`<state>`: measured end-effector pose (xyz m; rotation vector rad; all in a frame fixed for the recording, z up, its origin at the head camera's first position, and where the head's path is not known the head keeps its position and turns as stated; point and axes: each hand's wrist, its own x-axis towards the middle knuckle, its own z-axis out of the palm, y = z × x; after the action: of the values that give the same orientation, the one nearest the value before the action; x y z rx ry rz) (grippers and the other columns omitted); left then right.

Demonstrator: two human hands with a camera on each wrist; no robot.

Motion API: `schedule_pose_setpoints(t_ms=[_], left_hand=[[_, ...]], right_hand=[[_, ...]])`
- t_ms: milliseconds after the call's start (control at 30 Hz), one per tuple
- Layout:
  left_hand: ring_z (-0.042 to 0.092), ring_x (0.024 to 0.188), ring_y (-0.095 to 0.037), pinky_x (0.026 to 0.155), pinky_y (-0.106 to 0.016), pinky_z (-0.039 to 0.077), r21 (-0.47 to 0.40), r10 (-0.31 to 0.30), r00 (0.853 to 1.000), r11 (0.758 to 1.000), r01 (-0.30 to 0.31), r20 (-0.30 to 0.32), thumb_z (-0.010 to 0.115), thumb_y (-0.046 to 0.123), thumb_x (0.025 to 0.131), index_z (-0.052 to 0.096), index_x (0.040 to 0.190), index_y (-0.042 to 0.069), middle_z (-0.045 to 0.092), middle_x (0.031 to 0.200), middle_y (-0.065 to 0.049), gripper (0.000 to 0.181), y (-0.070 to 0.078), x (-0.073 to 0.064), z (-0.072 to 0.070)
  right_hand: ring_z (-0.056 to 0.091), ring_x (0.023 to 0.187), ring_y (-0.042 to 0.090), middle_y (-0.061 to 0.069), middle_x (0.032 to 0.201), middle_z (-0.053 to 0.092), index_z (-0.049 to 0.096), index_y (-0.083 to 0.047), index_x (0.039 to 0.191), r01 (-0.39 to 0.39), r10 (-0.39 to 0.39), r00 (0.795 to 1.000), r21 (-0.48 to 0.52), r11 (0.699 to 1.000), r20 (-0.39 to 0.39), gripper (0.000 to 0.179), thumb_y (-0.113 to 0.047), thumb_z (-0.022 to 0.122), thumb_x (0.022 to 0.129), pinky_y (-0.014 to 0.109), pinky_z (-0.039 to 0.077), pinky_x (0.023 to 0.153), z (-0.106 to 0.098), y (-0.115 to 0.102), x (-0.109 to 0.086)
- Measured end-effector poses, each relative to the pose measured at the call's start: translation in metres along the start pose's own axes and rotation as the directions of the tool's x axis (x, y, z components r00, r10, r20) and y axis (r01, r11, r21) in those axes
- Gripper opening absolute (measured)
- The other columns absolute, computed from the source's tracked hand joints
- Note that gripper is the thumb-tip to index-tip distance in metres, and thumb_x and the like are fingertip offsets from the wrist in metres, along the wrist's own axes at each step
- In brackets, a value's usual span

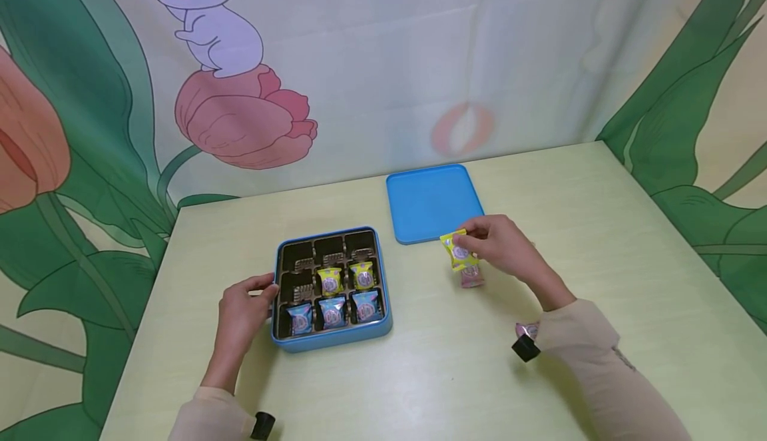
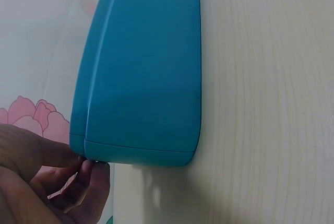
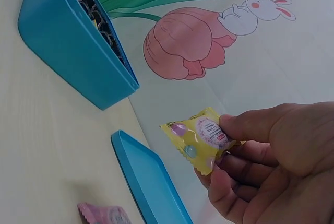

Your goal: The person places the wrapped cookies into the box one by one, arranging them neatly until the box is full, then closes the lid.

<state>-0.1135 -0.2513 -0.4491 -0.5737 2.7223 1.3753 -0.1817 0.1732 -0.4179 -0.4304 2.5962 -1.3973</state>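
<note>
My right hand (image 1: pixel 500 244) pinches a yellow wrapped candy (image 3: pixel 201 138) between thumb and fingers, held above the table right of the box. Under it lies a pink wrapped candy (image 1: pixel 472 276). At the left side of the blue box (image 1: pixel 335 341), my left hand (image 1: pixel 242 308) grips the rim, thumb and fingertips at the edge. A dark divided insert fills the box. Three blue wrapped candies (image 1: pixel 332 312) sit in its front row. Two yellow candies (image 1: pixel 362 276) occupy the middle and right compartments of the middle row; its left compartment and the back row hold none.
Behind and right of the box, a flat blue lid (image 1: pixel 431 204) lies on the table. Another pink wrapped candy (image 1: pixel 527 330) is partly covered by the right sleeve (image 1: pixel 575 334). A printed curtain (image 1: pixel 371 61) hangs along the table's back edge.
</note>
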Motion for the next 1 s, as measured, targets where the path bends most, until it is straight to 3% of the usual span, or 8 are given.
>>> schedule_pose_setpoints(t_ms=[500, 733, 1000], left_hand=[[0.07, 0.077, -0.016, 0.063, -0.021, 0.053, -0.015, -0.005, 1.0, 1.0, 0.005, 0.0, 0.063, 0.013, 0.103, 0.067, 0.134, -0.002, 0.068, 0.122, -0.028, 0.035, 0.0, 0.0, 0.0], [0.07, 0.082, -0.018, 0.063, -0.022, 0.054, -0.011, -0.005, 1.0, 1.0, 0.005, -0.002, 0.063, 0.013, 0.103, 0.066, 0.134, -0.002, 0.067, 0.125, -0.027, 0.035, 0.001, 0.0, 0.001], [0.071, 0.083, -0.019, 0.064, -0.022, 0.054, -0.017, -0.001, 1.0, 1.0, 0.001, -0.004, 0.063, 0.013, 0.103, 0.066, 0.134, -0.002, 0.067, 0.126, -0.027, 0.035, -0.001, -0.001, 0.001]], right_hand=[[0.06, 0.072, 0.02, 0.006, 0.089, 0.072, 0.076, -0.001, 0.105, 0.009, -0.011, 0.999, 0.055, 0.998, 0.033, 0.017, -0.016, 0.07, 0.099, 0.03, 0.051, 0.063, 0.025, -0.023, 0.017], [0.063, 0.071, 0.02, 0.008, 0.093, 0.074, 0.076, 0.0, 0.107, 0.0, -0.003, 0.999, 0.067, 0.998, 0.048, 0.019, -0.016, 0.069, 0.1, 0.044, 0.058, 0.071, 0.036, -0.032, 0.023], [0.063, 0.071, 0.019, 0.007, 0.093, 0.074, 0.076, -0.001, 0.107, -0.006, 0.003, 0.998, 0.062, 0.998, 0.057, 0.018, -0.016, 0.07, 0.099, 0.035, 0.057, 0.067, 0.05, -0.043, 0.031]])
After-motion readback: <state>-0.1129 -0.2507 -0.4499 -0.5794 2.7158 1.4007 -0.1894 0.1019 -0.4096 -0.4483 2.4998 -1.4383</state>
